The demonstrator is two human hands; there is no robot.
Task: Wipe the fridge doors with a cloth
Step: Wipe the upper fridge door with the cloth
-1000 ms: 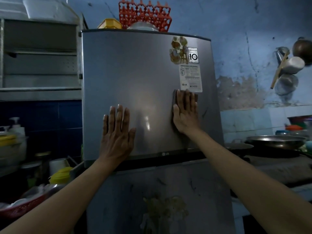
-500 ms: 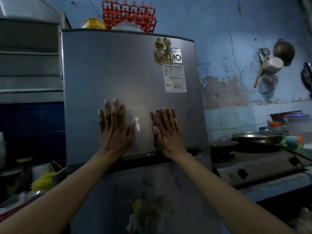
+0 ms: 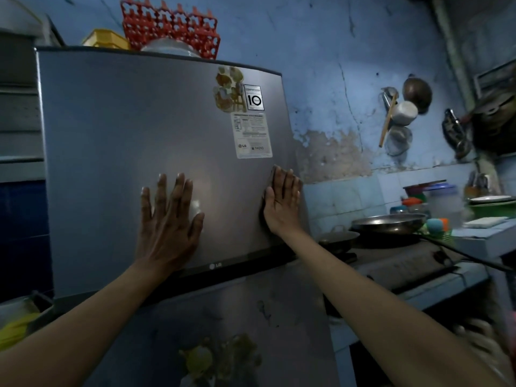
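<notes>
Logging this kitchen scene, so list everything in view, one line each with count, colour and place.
upper fridge door: one, grey, centre
lower fridge door: one, grey, stained, below
label stickers: several, white and brown, door's upper right
egg tray: one, red, atop fridge
yellow container: one, atop fridge, left of tray
wok: one, metal, on stove at right
hanging utensils: several, on blue wall
cloth: one, dark, mostly hidden under right hand
left hand: flat on upper door
right hand: pressing cloth near door's right edge
</notes>
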